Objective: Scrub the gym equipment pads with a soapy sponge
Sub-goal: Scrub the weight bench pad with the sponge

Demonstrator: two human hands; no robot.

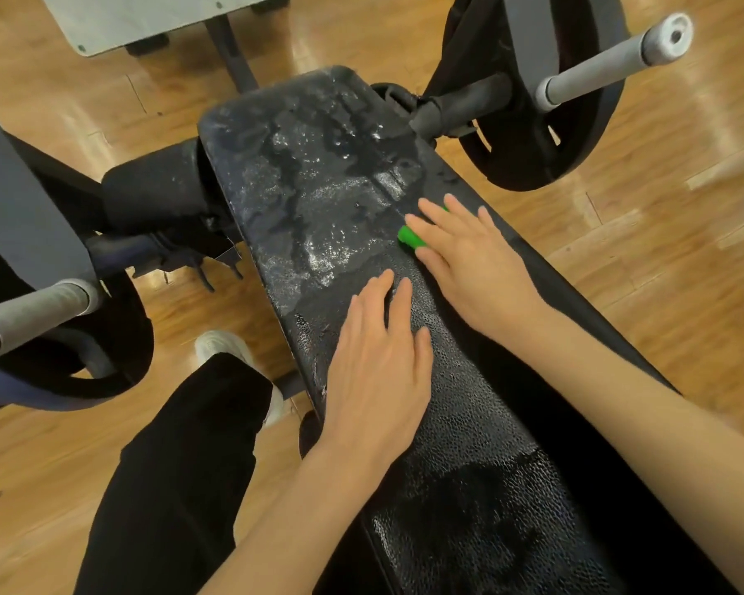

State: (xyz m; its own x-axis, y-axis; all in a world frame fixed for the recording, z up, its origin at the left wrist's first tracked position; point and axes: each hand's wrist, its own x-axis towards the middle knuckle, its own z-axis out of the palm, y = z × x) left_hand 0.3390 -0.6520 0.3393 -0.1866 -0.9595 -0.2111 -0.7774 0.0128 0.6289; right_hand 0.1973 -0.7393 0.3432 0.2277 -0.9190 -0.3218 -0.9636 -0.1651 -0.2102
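Black bench pad (340, 173) is seen running lengthwise down the middle of the view, its far half streaked w/ white soapy foam, near half darker and pebbled. Green sponge (410, 237) is pressed flat onto the pad's right side, approx. at mid-length, under the right hand (469, 259); fingers are laid straight over it, only a green edge is left showing at the fingertips. Left hand (379, 371) is spread flat, palm down, on the pad just beside and nearer than the right, nothing gripped. Weight plate (533, 122) w/ grey bar sleeve (610, 58) is seen far right. Black trouser leg (181, 465) and white shoe (222, 345) are planted on the wood floor (683, 251), left of the pad.
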